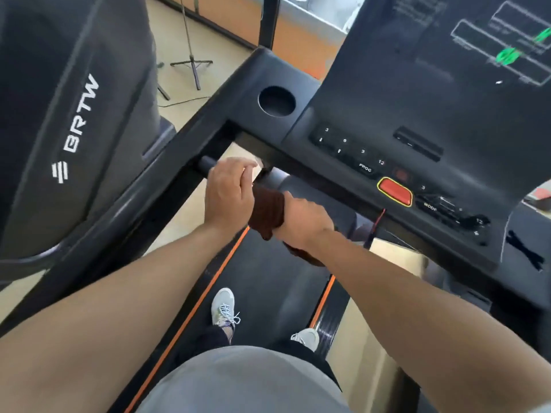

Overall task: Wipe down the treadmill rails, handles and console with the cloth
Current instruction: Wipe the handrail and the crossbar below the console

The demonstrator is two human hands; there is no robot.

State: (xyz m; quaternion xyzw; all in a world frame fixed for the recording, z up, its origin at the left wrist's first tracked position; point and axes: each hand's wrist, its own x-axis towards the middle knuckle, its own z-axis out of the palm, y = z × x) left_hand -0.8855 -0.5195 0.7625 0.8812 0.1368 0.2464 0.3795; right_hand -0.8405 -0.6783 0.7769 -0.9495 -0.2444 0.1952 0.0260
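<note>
- Nearest, at 6 o'clock, the person's 2 shoes (224,308) stand on the treadmill belt (268,281), between orange stripes.
- At centre, the right hand (301,217) has its fingers clenched around the brown cloth (267,210), which is wrapped over the front handle bar (277,178).
- Just beside it at 9 o'clock, the left hand (228,193) curls over the same bar, touching the cloth's edge.
- The cloth looks soft, light and floppy, with a tail hanging below the bar; bunching it in the palm should keep it from slipping.
- Further, at 1 o'clock, the console (417,114) with its red stop button (395,190) probably awaits wiping.
</note>
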